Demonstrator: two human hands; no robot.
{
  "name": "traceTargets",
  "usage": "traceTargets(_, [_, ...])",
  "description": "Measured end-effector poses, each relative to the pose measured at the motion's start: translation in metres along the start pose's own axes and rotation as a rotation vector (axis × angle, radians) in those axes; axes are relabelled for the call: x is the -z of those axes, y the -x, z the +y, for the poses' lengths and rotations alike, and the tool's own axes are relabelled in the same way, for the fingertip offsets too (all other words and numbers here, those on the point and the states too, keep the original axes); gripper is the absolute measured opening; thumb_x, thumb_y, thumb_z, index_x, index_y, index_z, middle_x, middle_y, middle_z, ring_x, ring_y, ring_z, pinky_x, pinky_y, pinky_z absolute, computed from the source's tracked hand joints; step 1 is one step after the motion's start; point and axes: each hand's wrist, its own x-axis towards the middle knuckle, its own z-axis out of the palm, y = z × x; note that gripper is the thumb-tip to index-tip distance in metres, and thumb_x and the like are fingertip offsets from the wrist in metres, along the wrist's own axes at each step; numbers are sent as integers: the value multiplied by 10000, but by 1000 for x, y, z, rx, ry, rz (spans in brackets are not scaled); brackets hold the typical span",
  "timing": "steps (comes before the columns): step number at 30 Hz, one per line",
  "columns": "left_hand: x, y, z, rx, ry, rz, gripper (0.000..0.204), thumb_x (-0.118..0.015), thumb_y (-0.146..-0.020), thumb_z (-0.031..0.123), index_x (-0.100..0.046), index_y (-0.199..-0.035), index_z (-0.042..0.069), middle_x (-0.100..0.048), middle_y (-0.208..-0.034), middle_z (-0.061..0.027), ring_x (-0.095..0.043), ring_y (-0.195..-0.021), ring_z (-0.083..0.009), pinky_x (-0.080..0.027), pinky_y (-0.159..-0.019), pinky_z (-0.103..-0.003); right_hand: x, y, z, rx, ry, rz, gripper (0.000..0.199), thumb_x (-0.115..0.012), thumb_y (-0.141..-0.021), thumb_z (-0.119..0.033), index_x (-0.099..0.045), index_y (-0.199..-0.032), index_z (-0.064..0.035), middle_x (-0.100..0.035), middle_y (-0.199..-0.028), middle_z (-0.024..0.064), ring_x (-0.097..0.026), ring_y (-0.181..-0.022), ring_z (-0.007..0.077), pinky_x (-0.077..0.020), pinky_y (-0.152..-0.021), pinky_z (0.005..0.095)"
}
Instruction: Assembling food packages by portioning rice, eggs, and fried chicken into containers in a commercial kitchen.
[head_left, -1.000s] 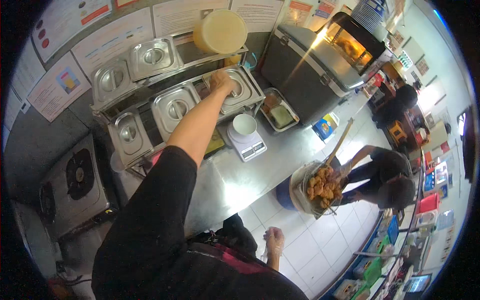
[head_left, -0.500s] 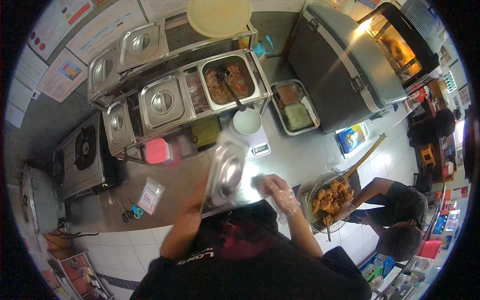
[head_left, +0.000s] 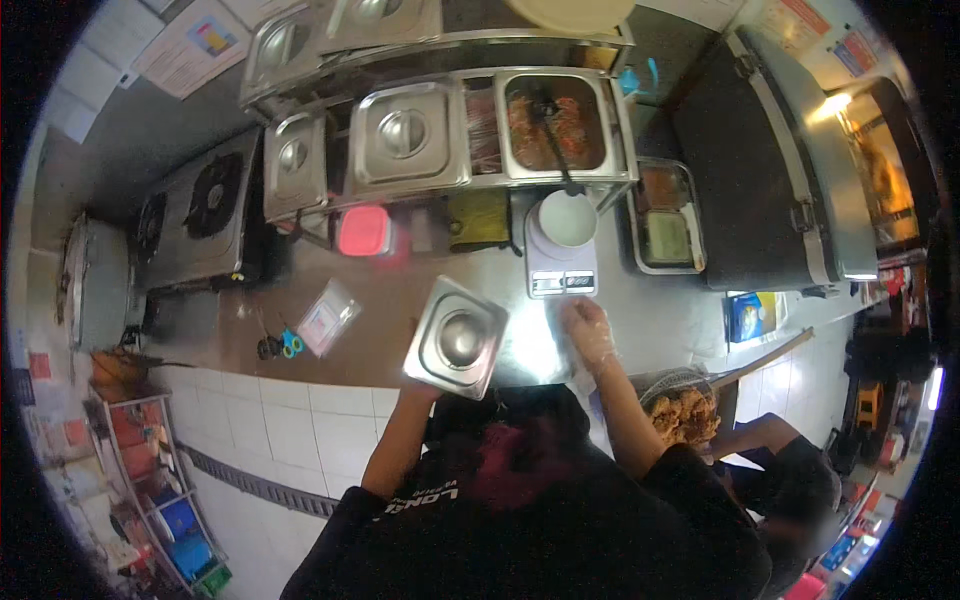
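Observation:
My left hand (head_left: 422, 390) grips a steel pan lid (head_left: 478, 322) from below, by its near edge. The lid is tilted above the front of the steel counter, its recessed handle facing up. My right hand (head_left: 592, 335) wears a clear plastic glove, its fingers curled just in front of a white kitchen scale (head_left: 545, 262). Whatever those fingers hold, if anything, is hidden. A white bowl (head_left: 568, 218) rests on the scale. Behind it, an uncovered steel pan (head_left: 607, 165) contains a reddish chopped mixture and a black-handled ladle (head_left: 560, 150).
Lidded pans (head_left: 408, 135) fill the rack. A pink-lidded container (head_left: 364, 231), scissors (head_left: 290, 343) and a plastic packet (head_left: 327, 318) lie left; a gas stove (head_left: 205, 205) stands beyond. At right are a tray (head_left: 668, 268), cooler box (head_left: 745, 170), and a co-worker (head_left: 800, 470) by fried chicken (head_left: 684, 415).
The view has shifted, so the counter appears lower and farther right. The lid in my left hand has turned from nearly edge-on to face up. My right hand has moved toward the scale.

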Motion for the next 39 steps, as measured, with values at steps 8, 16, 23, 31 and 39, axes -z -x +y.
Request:
traceTargets(8, [45, -30, -57, 438, 1112, 47, 488, -518, -1013, 392, -592, -1312, 13, -637, -1281, -130, -589, -1196, -279, -473, -1033, -434, -46, -9, -6, -88, -201, -10, 126, -662, -950, -199, -654, -917, -77, -571, -748, -20, -544, -666, 93, -461, -615, 247])
traceTargets(16, [137, -49, 3, 292, -639, 760, 374, -746, -867, 317, -703, -989, -35, -726, -917, -176, -713, -839, -314, -557, -810, -399, -57, 9, 13, -60, -244, -17, 173, -604, -1006, -192, -654, -959, -33, -620, -794, 4, -545, -701, 101, -458, -648, 252])
traceTargets(23, [199, -72, -37, 406, -919, 686, 336, -740, -770, 317, -705, -915, 15, -706, -940, -209, -695, -900, -394, -549, -764, -481, -92, 1, 3, 18, -161, -36, 205, -632, -1000, -270, -624, -985, -65, -577, -802, 0, -537, -716, 103, -453, -666, 253])
traceTargets(31, [215, -42, -35, -32, -1065, 656, 232, -721, -733, 208, -742, -864, 17, -715, -908, -226, -705, -871, -393, -554, -783, -481, -141, 8, -8, 113, -158, -60, 150, -617, -998, -201, -619, -958, -56, -598, -786, 6, -550, -687, 100, -462, -653, 254])
traceTargets(39, [202, -69, -11, 391, -1185, 710, 383, -688, -756, 398, -751, -740, 20, -713, -819, -241, -707, -806, -421, -562, -775, -482, -144, 6, 3, 110, -191, -32, 137, -604, -1010, -158, -618, -983, -25, -641, -808, 29, -560, -703, 83, -462, -643, 239])
